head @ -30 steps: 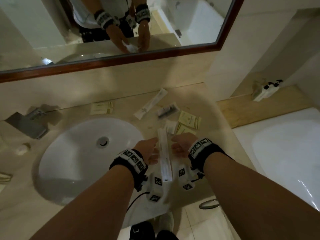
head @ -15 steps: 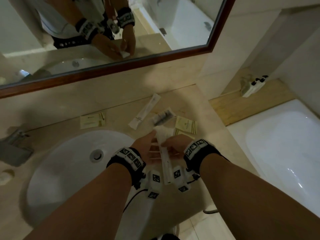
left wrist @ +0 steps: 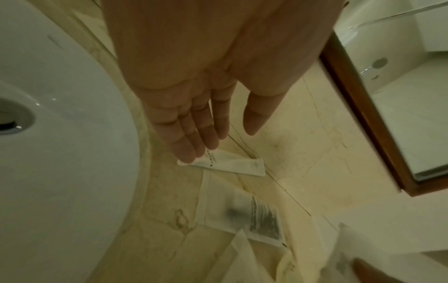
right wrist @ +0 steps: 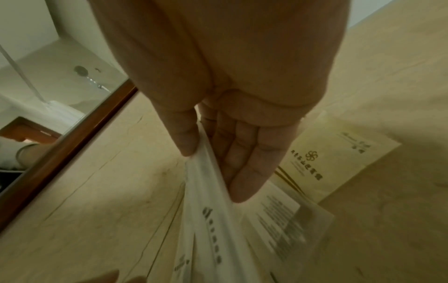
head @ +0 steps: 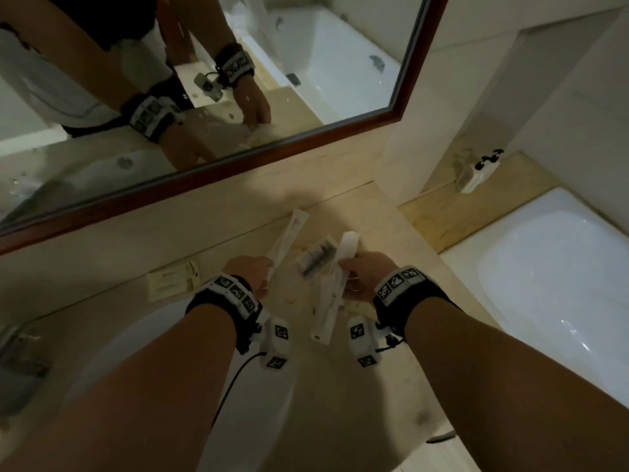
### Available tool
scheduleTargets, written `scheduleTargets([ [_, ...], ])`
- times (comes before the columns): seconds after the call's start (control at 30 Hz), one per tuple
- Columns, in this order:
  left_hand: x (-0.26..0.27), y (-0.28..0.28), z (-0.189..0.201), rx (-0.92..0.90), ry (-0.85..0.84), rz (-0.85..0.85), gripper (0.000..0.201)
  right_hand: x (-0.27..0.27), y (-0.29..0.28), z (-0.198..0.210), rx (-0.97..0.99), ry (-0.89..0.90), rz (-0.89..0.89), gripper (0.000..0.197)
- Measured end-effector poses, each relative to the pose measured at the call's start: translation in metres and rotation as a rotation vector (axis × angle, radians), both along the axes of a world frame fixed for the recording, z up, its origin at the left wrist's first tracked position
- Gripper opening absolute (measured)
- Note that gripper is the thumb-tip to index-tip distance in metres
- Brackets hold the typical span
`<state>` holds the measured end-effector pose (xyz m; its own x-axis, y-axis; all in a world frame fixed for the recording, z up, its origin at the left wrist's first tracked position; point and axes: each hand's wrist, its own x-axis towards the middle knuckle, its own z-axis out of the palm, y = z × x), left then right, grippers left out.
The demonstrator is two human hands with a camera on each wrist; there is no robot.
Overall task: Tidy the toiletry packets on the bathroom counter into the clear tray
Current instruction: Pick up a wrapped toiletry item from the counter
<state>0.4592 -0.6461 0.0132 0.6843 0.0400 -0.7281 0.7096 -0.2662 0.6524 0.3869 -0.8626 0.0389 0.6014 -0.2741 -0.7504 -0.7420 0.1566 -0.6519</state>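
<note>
My right hand (head: 355,272) pinches a bundle of long white packets (head: 332,294) between thumb and fingers (right wrist: 238,183), held just above the beige counter (head: 371,229). My left hand (head: 262,277) is open with its fingers straight. Its fingertips (left wrist: 189,155) touch the near end of another long white packet (left wrist: 230,165) lying on the counter. A clear packet with a dark comb (head: 316,260) lies between my hands. A cream packet with a logo (right wrist: 339,162) lies under my right hand. The clear tray is in no view.
The white sink (head: 143,338) lies at the lower left, with a small cream packet (head: 173,282) behind it. A mirror (head: 306,63) runs along the back wall. A bathtub (head: 551,274) and a wooden ledge (head: 442,212) are to the right.
My left hand has let go of the long packet bundle and moved left onto the packet lying on the counter. My right hand keeps the bundle, shifted slightly right.
</note>
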Motion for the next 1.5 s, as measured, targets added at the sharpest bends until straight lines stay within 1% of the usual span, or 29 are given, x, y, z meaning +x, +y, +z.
scheduleTargets([
  [0.07,0.010,0.003,-0.006,0.113,-0.056,-0.128,0.046,0.004,-0.004,0.000,-0.009,-0.009,-0.047,0.013],
  [0.17,0.019,0.001,-0.014,0.314,-0.124,-0.283,0.045,0.008,-0.010,-0.003,-0.025,-0.009,-0.090,0.020],
  [0.3,0.025,-0.008,-0.028,0.432,-0.147,-0.383,0.047,0.010,-0.013,-0.009,-0.006,0.002,-0.146,0.019],
  [0.4,0.025,-0.011,-0.037,0.611,-0.177,-0.477,0.054,0.011,-0.014,-0.014,-0.002,0.014,-0.164,0.017],
  [0.47,0.025,-0.011,-0.044,0.708,-0.169,-0.577,0.059,0.012,-0.014,-0.017,-0.006,0.021,-0.164,0.014],
  [0.5,0.025,-0.010,-0.046,0.730,-0.161,-0.622,0.058,0.013,-0.014,-0.018,-0.009,0.024,-0.160,0.009],
  [0.53,0.026,-0.010,-0.047,0.739,-0.160,-0.633,0.054,0.014,-0.013,-0.020,-0.009,0.024,-0.159,0.004],
  [0.57,0.026,-0.009,-0.047,0.735,-0.158,-0.625,0.051,0.014,-0.012,-0.021,-0.013,0.023,-0.159,0.003],
  [0.63,0.025,-0.010,-0.048,0.718,-0.175,-0.625,0.045,0.015,-0.008,-0.024,-0.020,0.011,-0.152,0.005],
  [0.7,0.022,-0.010,-0.048,0.726,-0.185,-0.664,0.036,0.016,-0.005,-0.026,-0.028,-0.002,-0.146,0.010],
  [0.77,0.018,-0.009,-0.046,0.698,-0.142,-0.715,0.030,0.018,-0.002,-0.026,-0.021,-0.013,-0.151,0.016],
  [0.83,0.014,-0.005,-0.043,0.640,-0.115,-0.696,0.028,0.020,0.000,-0.021,0.006,-0.028,-0.178,0.019],
  [0.97,0.006,0.006,-0.031,0.506,-0.106,-0.544,0.036,0.025,0.006,-0.006,0.065,-0.047,-0.237,0.027],
  [1.07,-0.002,0.018,-0.018,0.283,-0.059,-0.397,0.051,0.028,0.011,0.011,0.070,-0.080,-0.222,0.023],
  [1.1,-0.007,0.022,-0.011,0.211,-0.059,-0.367,0.050,0.028,0.013,0.017,0.067,-0.097,-0.206,0.018],
  [1.17,-0.017,0.031,0.005,0.107,-0.066,-0.347,0.034,0.029,0.016,0.031,0.056,-0.138,-0.163,0.011],
  [1.23,-0.029,0.041,0.020,0.009,-0.072,-0.281,0.025,0.029,0.021,0.045,0.050,-0.192,-0.110,0.009],
  [1.37,-0.050,0.064,0.053,-0.095,-0.126,-0.133,0.021,0.030,0.033,0.073,0.042,-0.289,-0.015,0.018],
  [1.5,-0.071,0.085,0.083,-0.152,-0.194,-0.024,0.015,0.029,0.048,0.097,0.055,-0.328,0.055,0.028],
])
